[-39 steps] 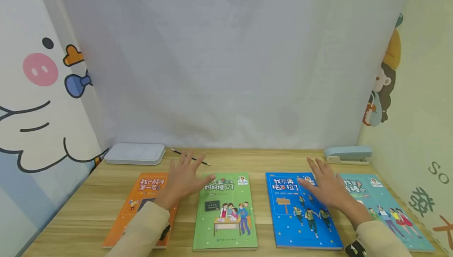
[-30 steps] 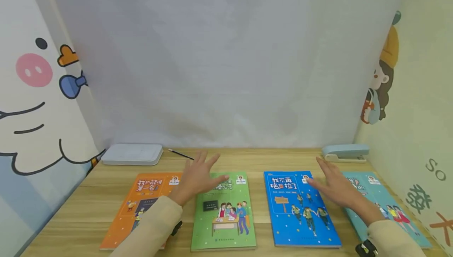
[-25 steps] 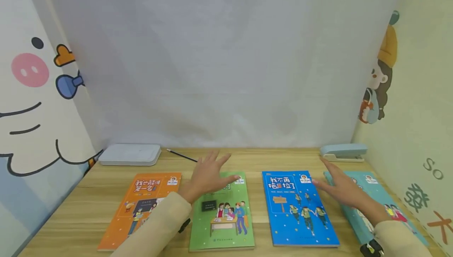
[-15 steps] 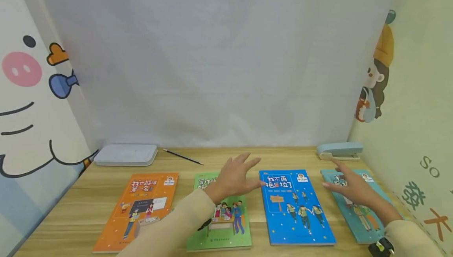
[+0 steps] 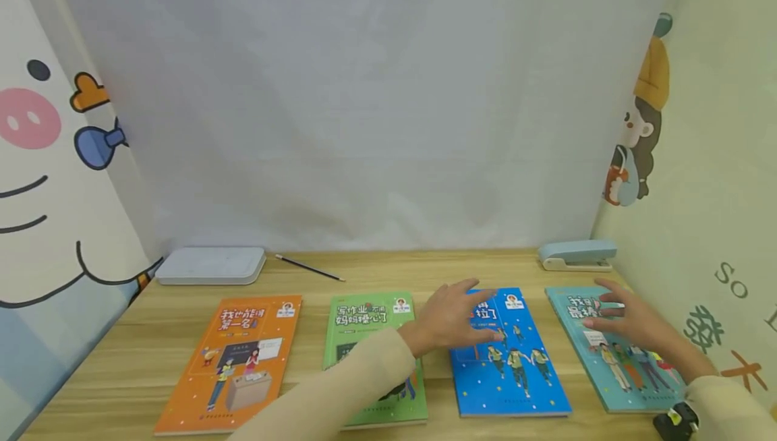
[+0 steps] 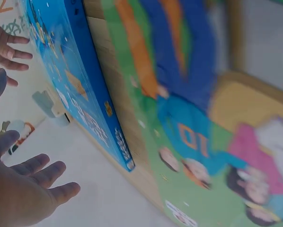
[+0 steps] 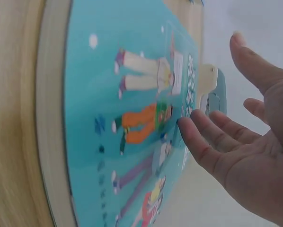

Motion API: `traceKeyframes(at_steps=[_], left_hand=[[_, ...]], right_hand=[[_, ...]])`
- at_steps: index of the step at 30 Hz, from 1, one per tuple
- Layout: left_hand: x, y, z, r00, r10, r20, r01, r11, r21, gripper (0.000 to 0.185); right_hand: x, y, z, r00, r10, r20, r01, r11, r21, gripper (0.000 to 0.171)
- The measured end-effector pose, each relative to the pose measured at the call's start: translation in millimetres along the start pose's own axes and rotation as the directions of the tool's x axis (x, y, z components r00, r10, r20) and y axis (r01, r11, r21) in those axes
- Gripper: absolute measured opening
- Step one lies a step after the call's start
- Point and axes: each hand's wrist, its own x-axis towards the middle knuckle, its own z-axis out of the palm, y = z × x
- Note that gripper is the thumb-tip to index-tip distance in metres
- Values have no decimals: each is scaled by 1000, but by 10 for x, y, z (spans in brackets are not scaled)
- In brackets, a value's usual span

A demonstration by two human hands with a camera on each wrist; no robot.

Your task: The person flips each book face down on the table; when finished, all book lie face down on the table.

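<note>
Our left hand [image 5: 452, 319] hovers flat-fingered, gripping nothing, over the thin blue paperback book [image 5: 516, 373]; our right hand [image 5: 631, 323], likewise spread (empty too), over the teal paperback book [image 5: 613, 377]. Both lie flat on the wooden desk [image 5: 152, 353], probably light, bendy, glossy: best lifted at an edge.

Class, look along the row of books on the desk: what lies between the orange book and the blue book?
The green book lies flat between the orange book and the blue book, with bare strips of desk on either side. The person's left sleeve crosses its lower part. The head view shows this.
</note>
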Motion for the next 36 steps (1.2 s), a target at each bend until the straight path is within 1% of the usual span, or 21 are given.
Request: traceKeyframes(at_steps=[6,8,14,16,22,28,31,36], left_hand=[[144,175,67,998,62,12,-62,998,16,73],[186,236,94,997,79,18,-79,997,15,72],[296,408,178,992,118,40,-120,991,54,72],[327,460,204,991,125,49,-128,990,59,73],[423,623,268,988,141,65,-143,989,34,74],[524,787,324,985,158,72,-163,985,59,76],[561,853,349,981,160,108,-167,984,57,76],[600,944,384,974,155,165,-160,987,19,76]], right_hand=[[-12,103,-129,1000,11,-7,-11,999,-39,89],[-28,135,-160,1000,21,-1,-21,999,-37,89],[-70,254,-236,997,66,35,-66,998,-13,88],[-65,291,-250,997,73,30,-72,997,-14,86],[-30,366,-253,998,63,-7,-63,997,-45,77],[8,429,-268,997,77,-8,-77,995,-56,75],[22,489,-281,997,81,-9,-81,995,-60,75],[61,577,-311,996,85,-24,-86,994,-67,74]])
